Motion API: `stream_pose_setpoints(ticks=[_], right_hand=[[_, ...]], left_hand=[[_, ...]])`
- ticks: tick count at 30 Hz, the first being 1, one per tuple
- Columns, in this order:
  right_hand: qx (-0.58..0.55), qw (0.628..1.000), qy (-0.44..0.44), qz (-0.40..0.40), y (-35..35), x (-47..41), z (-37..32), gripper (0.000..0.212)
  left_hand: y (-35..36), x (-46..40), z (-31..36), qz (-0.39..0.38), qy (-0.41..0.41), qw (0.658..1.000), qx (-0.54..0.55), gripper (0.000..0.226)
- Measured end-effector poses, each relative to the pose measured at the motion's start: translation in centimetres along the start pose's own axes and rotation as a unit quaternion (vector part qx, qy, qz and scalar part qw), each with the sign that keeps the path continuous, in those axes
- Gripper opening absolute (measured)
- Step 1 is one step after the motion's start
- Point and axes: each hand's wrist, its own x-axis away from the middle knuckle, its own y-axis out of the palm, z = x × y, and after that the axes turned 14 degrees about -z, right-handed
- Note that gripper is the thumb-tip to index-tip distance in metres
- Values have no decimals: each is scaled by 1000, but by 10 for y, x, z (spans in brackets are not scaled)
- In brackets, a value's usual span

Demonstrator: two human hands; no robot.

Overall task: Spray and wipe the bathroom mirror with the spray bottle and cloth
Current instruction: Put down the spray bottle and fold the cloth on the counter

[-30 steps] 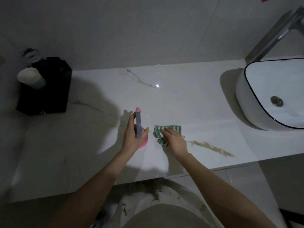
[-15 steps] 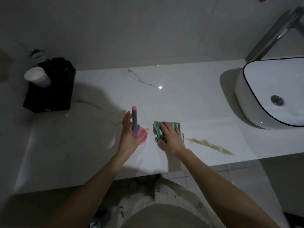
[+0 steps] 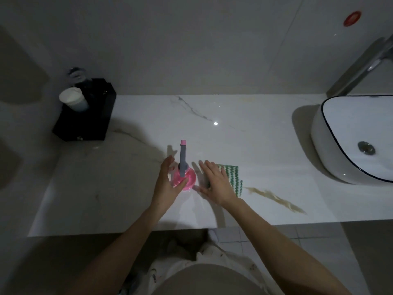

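Head view, spray bottle: I see the pink spray bottle standing upright on the white marble counter, near the front edge, its grey nozzle pointing to the far wall.
Head view, left hand: my left hand is open around the bottle's left side, fingers straight, thumb at the bottle's near side; it has hold of nothing.
Head view, right hand: my right hand lies flat with fingers spread, its right side over the green and white cloth just right of the bottle; it grips nothing.
Head view, surroundings: a white basin sits far right, a black organiser far left.
Head view, mirror: not visible.
Risk, bottle: a careless brush from either hand could tip the bottle.
Risk, cloth: a brown smear lies just right of the cloth; dragging the cloth rightward would soil it and, I judge, streak the mirror.
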Motion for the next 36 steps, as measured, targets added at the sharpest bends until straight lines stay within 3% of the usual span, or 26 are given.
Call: stream_pose_setpoints(ticks=[2, 5, 9, 16, 26, 31, 35, 36], right_hand=[[-3, 1000, -16, 9, 0, -1, -2, 78], [-32, 999, -31, 12, 0, -6, -9, 75], [-59, 997, -41, 24, 0, -14, -16, 66], [-93, 993, -50, 59, 3, -23, -27, 32], [-93, 987, -107, 77, 6, -43, -63, 38], [-67, 984, -142, 81, 14, -77, -108, 27], [-69, 985, -151, 45, 21, -115, -161, 26], [-89, 983, -154, 44, 22, -121, -176, 26]], left_hand=[[2, -1, 1, 9, 19, 1000, -16, 70], [3, -2, -7, 10, 46, 999, -6, 83], [2, 1, -3, -9, 26, 1000, 8, 46], [4, 2, -3, 13, 31, 999, 25, 38], [-31, 13, -8, 40, 52, 998, 23, 34], [-78, 20, -15, 138, 83, 984, -78, 20], [-137, 26, -22, 144, 59, 988, 11, 55], [-151, 24, -28, 137, 36, 989, 45, 55]])
